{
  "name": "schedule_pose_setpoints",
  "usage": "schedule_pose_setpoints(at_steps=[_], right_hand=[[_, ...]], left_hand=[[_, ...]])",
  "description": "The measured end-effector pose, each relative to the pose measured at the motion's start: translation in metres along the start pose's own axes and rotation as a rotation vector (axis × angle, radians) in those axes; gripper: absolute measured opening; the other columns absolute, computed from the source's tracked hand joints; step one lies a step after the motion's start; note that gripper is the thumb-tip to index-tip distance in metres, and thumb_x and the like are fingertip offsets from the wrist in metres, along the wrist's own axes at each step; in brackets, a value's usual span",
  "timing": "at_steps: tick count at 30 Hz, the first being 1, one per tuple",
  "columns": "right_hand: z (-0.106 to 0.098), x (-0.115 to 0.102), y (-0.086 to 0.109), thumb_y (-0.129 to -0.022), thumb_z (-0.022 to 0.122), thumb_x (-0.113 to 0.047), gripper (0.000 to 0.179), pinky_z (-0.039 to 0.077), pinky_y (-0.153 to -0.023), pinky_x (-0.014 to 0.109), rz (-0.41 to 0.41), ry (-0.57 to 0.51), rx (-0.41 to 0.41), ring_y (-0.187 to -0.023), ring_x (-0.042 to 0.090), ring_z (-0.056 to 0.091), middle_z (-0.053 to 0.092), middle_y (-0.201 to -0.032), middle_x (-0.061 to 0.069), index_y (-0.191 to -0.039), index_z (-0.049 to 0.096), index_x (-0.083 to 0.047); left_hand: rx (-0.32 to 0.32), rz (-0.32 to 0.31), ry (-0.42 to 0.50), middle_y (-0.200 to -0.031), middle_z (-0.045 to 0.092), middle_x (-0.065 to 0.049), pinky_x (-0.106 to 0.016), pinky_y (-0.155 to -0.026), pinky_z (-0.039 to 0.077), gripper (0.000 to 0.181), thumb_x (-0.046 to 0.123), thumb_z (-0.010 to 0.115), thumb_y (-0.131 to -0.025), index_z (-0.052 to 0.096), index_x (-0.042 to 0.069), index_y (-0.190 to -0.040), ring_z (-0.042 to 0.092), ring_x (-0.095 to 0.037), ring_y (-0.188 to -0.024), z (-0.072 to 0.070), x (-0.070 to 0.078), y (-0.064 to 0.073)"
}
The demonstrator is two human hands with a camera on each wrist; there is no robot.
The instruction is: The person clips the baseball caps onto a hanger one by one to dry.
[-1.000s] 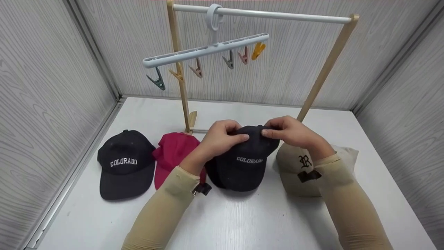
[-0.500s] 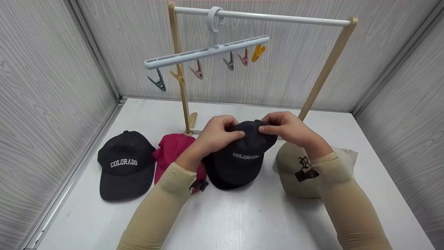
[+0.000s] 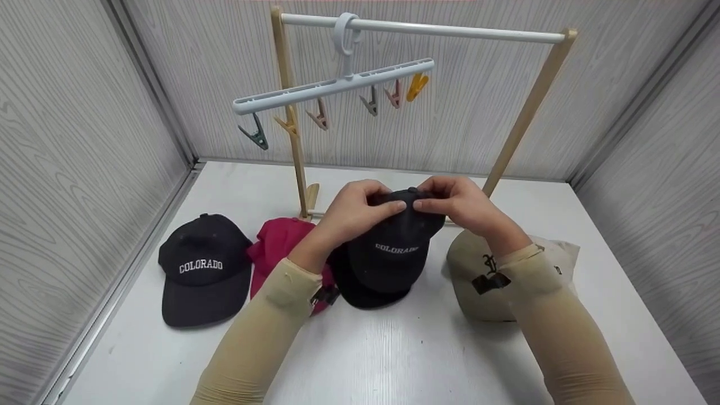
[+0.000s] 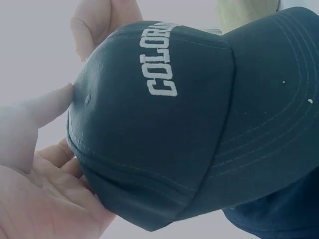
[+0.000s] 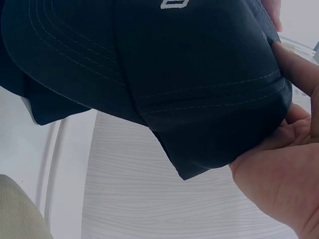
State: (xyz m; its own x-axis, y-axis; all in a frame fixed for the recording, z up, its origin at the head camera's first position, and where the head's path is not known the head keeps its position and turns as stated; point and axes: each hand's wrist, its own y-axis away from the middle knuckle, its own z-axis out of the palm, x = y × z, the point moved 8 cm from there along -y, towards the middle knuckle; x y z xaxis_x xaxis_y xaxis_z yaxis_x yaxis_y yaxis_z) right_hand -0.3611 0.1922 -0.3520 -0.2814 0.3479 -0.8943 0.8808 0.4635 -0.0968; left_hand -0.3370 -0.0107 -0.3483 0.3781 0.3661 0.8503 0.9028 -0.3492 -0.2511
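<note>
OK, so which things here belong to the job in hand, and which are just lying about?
In the job, judging by the grip:
held cap
left hand and right hand, both gripping it

Seemingly aside, out of both hands:
dark item, partly hidden by that cap
black cap
red cap
beige cap
pale item
hanger with clips, on the rack

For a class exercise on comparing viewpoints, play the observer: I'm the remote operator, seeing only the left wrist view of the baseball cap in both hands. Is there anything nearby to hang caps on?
Observer: Yes, a light gray clip hanger hooks over the white rail.
Operator: What lies farthest left on the table?
Observer: A black baseball cap lettered COLORADO.
Operator: And between that and the held baseball cap?
Observer: A crimson baseball cap.
</note>
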Motion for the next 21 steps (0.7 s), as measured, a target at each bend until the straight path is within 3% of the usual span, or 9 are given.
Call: schedule_pose_setpoints(at_steps=[11, 16, 21], right_hand=[[-0.004, -0.007, -0.005, -0.102, 0.084, -0.023, 0.027, 0.061, -0.078, 0.031, -0.009, 0.046, 0.029, -0.087, 0.021, 0.069, 0.075, -0.103, 0.010, -0.121, 0.079, -0.005], [-0.008, -0.012, -0.008, -0.101, 0.085, -0.029, 0.030, 0.060, -0.079, 0.030, -0.015, 0.105, 0.033, -0.089, 0.021, 0.069, 0.076, -0.103, 0.009, -0.121, 0.080, -0.007], [-0.012, -0.016, -0.011, -0.103, 0.083, -0.035, 0.031, 0.058, -0.081, 0.031, -0.020, 0.168, -0.018, -0.089, 0.022, 0.068, 0.075, -0.100, 0.007, -0.118, 0.080, -0.009]], left_hand=[[-0.001, -0.022, -0.013, -0.102, 0.079, -0.001, -0.034, -0.087, 0.053, 0.026, 0.033, 0.084, -0.100, 0.086, 0.009, -0.110, 0.067, -0.017, -0.093, -0.004, 0.008, -0.009], [0.018, -0.006, 0.005, -0.096, 0.076, -0.001, -0.033, -0.084, 0.051, 0.020, 0.028, 0.084, -0.101, 0.085, 0.008, -0.106, 0.065, -0.017, -0.090, -0.007, 0.011, -0.013], [0.027, 0.039, 0.030, -0.097, 0.075, -0.002, -0.033, -0.083, 0.051, 0.016, 0.022, 0.083, -0.103, 0.084, 0.007, -0.107, 0.063, -0.018, -0.090, -0.011, 0.016, -0.016]])
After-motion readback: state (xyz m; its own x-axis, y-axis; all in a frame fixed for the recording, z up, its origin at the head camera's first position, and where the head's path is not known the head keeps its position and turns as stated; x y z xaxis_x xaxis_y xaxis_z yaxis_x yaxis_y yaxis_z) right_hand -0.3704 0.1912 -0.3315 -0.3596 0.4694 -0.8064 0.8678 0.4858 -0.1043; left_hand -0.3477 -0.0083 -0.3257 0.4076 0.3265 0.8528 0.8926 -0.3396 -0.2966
